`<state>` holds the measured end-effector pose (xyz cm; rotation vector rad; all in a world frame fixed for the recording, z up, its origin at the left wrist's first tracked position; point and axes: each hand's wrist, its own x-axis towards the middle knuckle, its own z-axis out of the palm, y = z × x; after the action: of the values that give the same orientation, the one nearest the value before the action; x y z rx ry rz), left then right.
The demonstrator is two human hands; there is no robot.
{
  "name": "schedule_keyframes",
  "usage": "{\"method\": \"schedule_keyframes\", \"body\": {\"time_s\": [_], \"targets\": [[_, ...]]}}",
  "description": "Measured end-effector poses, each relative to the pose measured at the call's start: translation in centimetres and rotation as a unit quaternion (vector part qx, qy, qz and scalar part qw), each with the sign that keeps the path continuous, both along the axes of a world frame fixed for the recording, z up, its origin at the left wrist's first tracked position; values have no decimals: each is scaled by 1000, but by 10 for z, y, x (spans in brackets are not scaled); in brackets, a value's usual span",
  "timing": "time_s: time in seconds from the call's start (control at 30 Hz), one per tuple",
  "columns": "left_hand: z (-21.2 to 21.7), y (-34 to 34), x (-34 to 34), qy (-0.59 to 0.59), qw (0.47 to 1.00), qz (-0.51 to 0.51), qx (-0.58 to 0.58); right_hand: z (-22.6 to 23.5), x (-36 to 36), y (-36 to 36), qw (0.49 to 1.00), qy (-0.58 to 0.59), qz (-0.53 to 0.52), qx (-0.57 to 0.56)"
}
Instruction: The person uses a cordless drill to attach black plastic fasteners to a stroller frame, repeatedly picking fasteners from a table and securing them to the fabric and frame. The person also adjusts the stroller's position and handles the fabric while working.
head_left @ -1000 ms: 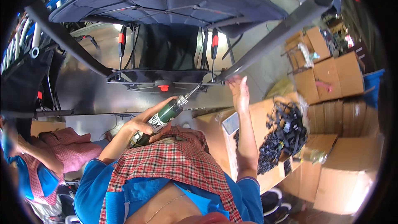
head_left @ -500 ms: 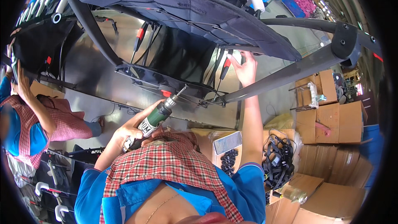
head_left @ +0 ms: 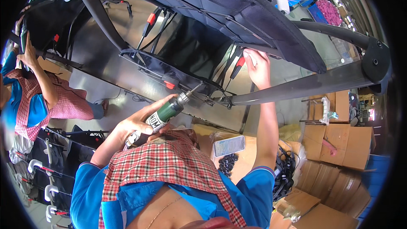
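Note:
My left hand is wrapped round a green and black electric screwdriver, its bit pointing up and right toward the lower crossbar of a dark folding frame. My right hand reaches up to the lower edge of a padded black fabric panel. Its thumb and fingers are drawn together there; whatever lies between them is too small to make out. Just left of that hand is a strut with a red part. A thick grey tube passes to the right of my right wrist. Another red part sits on the crossbar.
Below my right arm are a phone and a pile of small black parts on cardboard. Black straps hang beside them. Cardboard boxes stack at the right. At the left, a co-worker in a checked apron handles another frame.
The frame and panel appear shifted rightward in view. My right hand's thumb and fingers have come closer together at the panel edge. The screwdriver has moved slightly right, nearer the crossbar.

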<state>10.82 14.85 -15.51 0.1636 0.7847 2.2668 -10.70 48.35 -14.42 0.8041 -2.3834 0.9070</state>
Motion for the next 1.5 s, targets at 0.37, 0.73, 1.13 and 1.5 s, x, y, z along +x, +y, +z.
{"method": "schedule_keyframes", "body": {"time_s": [0.37, 0.73, 1.13, 1.5], "targets": [[30, 30, -63, 165, 975, -16, -148, -15, -50, 20, 987, -29, -46, 153], [32, 96, -111, 197, 931, 30, -306, -39, -37, -20, 988, 107, -110, -32], [23, 101, -123, 174, 946, 36, -271, -41, -32, -17, 992, 23, -124, -15], [23, 109, -116, 212, 924, 77, -309, -48, -27, 1, 984, -23, 81, -155]]}}
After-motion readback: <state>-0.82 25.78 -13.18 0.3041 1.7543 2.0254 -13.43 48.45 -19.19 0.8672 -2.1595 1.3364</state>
